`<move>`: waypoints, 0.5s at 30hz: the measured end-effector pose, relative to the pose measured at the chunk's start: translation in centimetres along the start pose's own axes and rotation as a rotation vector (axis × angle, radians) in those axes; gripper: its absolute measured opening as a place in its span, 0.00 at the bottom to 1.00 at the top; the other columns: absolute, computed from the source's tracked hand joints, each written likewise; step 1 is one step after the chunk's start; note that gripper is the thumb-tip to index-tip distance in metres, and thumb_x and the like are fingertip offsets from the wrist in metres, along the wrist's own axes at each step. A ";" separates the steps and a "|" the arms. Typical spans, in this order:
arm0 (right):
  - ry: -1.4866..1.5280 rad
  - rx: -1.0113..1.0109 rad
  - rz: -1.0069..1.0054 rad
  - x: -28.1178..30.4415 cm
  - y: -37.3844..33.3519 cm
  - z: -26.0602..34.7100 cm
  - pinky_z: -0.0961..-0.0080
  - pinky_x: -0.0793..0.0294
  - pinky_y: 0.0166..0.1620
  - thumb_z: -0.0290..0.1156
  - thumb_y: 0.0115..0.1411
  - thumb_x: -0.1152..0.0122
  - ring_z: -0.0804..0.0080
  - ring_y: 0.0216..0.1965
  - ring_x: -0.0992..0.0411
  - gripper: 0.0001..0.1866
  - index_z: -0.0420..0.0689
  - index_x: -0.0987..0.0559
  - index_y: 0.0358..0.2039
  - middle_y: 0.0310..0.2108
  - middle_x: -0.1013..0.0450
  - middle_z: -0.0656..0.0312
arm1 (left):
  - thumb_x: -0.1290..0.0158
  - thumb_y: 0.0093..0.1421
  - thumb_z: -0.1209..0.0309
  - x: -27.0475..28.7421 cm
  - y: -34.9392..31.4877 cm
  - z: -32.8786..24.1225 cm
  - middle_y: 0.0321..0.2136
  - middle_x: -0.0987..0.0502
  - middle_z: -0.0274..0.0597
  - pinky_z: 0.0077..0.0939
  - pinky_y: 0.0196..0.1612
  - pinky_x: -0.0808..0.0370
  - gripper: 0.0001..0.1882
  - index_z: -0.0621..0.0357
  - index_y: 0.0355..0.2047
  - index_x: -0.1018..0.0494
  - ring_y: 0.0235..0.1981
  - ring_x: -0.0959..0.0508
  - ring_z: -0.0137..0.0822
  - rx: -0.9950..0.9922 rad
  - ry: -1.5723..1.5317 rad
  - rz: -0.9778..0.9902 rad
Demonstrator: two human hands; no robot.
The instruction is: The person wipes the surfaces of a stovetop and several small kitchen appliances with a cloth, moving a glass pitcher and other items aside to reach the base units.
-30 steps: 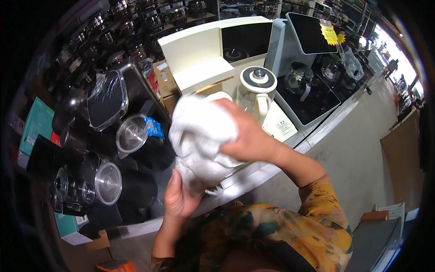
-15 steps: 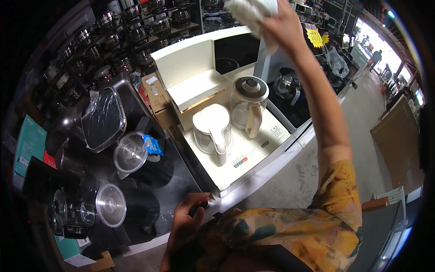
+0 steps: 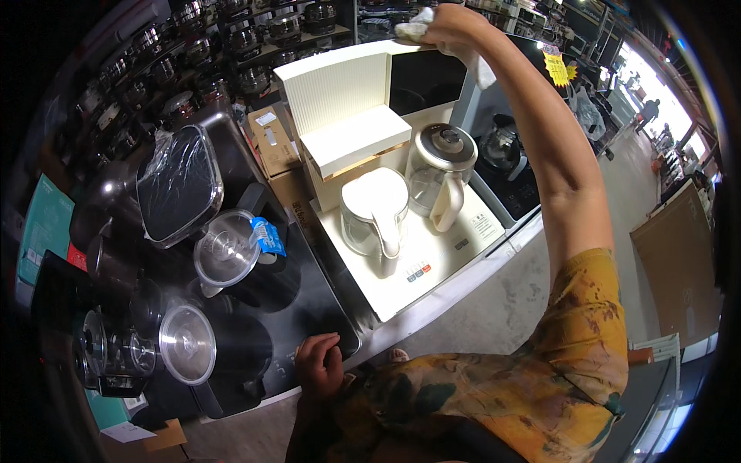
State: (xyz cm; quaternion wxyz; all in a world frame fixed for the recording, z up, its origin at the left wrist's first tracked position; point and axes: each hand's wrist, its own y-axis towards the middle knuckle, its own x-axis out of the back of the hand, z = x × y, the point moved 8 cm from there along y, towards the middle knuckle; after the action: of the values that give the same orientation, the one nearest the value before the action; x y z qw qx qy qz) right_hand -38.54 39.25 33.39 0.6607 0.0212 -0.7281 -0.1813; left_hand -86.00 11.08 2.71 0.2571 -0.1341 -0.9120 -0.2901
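Note:
My right hand [image 3: 454,28] grips a white cloth [image 3: 415,29] on the top edge of a cream tea-maker unit [image 3: 340,65] at the far side. Part of the cloth hangs down behind my wrist. The unit has a raised ribbed back panel and a dark glossy panel. On its base stand a glass kettle with a white lid [image 3: 373,193] and a glass kettle with a dark lid and cream handle [image 3: 448,197]. My left hand [image 3: 319,364] is curled closed at the near edge of a black cooktop [image 3: 309,320], with nothing visible in it.
Left of the unit stand two dark pitchers with clear lids [image 3: 187,343], a plastic-wrapped square pan [image 3: 179,185] and a cardboard box [image 3: 272,143]. A grey tea unit [image 3: 513,193] adjoins on the right. Shelves of pots [image 3: 285,29] line the back; a person [image 3: 648,113] is far off.
My right hand has brought the cloth down and slightly left onto the unit's top edge. My left hand has curled tighter at the cooktop edge. The view has shifted slightly.

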 end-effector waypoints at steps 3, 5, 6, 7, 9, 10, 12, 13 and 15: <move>-0.027 0.306 0.117 3.5 -4.4 10.7 0.60 0.25 0.37 0.61 0.55 0.47 0.53 0.34 0.24 0.27 0.48 0.18 0.34 0.33 0.21 0.51 | 0.46 0.55 0.79 0.5 -0.1 0.2 0.37 0.21 0.43 0.37 0.43 0.29 0.08 0.58 0.37 0.25 0.38 0.21 0.44 0.007 -0.016 -0.005; -0.188 0.528 -0.019 3.1 -3.1 12.2 0.57 0.26 0.39 0.66 0.54 0.48 0.51 0.36 0.24 0.32 0.48 0.18 0.36 0.35 0.22 0.48 | 0.46 0.56 0.79 -0.5 0.5 -0.2 0.37 0.21 0.43 0.37 0.43 0.28 0.07 0.58 0.36 0.25 0.38 0.21 0.44 -0.042 -0.085 0.013; -0.118 0.239 0.093 5.4 -6.1 16.2 0.58 0.25 0.42 0.68 0.53 0.47 0.51 0.39 0.24 0.35 0.46 0.18 0.37 0.36 0.22 0.48 | 0.47 0.56 0.79 0.4 0.0 0.2 0.37 0.21 0.43 0.37 0.43 0.28 0.07 0.58 0.36 0.25 0.38 0.21 0.45 -0.004 -0.052 -0.011; -0.119 0.228 0.122 6.1 -7.3 18.8 0.58 0.25 0.44 0.69 0.51 0.45 0.53 0.40 0.23 0.37 0.44 0.17 0.36 0.36 0.22 0.48 | 0.47 0.56 0.79 0.6 -0.1 0.2 0.37 0.21 0.43 0.37 0.43 0.28 0.07 0.59 0.36 0.25 0.38 0.21 0.45 0.004 -0.049 -0.015; 0.051 0.376 0.008 6.7 -6.9 22.5 0.60 0.24 0.43 0.54 0.49 0.40 0.53 0.40 0.23 0.27 0.41 0.17 0.35 0.36 0.21 0.47 | 0.47 0.56 0.79 0.2 0.2 0.1 0.37 0.21 0.43 0.37 0.43 0.27 0.07 0.59 0.36 0.25 0.38 0.21 0.45 -0.005 -0.064 -0.003; 0.060 0.307 0.034 6.5 -6.9 22.9 0.60 0.23 0.42 0.46 0.46 0.38 0.53 0.39 0.23 0.22 0.40 0.17 0.34 0.36 0.21 0.47 | 0.47 0.56 0.80 -0.1 0.3 0.0 0.36 0.21 0.44 0.37 0.43 0.27 0.07 0.59 0.35 0.25 0.38 0.21 0.45 -0.012 -0.070 0.003; 0.165 0.420 0.032 6.6 -6.5 26.4 0.62 0.23 0.42 0.42 0.44 0.37 0.54 0.39 0.22 0.20 0.41 0.17 0.34 0.35 0.21 0.46 | 0.47 0.56 0.80 0.1 0.4 -0.1 0.36 0.21 0.44 0.37 0.44 0.27 0.07 0.59 0.35 0.25 0.38 0.21 0.46 -0.011 -0.059 -0.002; 0.351 0.511 0.017 7.7 -7.6 27.8 0.63 0.23 0.42 0.42 0.45 0.36 0.55 0.38 0.22 0.21 0.41 0.17 0.36 0.36 0.21 0.46 | 0.47 0.55 0.80 0.5 0.1 0.1 0.36 0.21 0.44 0.37 0.44 0.26 0.07 0.59 0.35 0.25 0.38 0.21 0.46 0.001 -0.045 -0.016; 0.689 0.650 -0.006 10.7 -9.2 28.2 0.66 0.24 0.42 0.42 0.47 0.35 0.57 0.39 0.22 0.22 0.43 0.18 0.41 0.37 0.21 0.48 | 0.47 0.55 0.80 1.9 -0.4 0.5 0.36 0.21 0.44 0.37 0.44 0.26 0.07 0.59 0.35 0.25 0.37 0.21 0.46 0.026 0.012 -0.051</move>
State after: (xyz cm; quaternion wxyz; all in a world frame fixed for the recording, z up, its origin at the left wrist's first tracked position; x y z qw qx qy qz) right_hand -69.18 34.48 39.16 0.8225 0.2878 -0.4853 0.0718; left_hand -87.95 11.22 3.19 0.2570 -0.1056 -0.9172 -0.2855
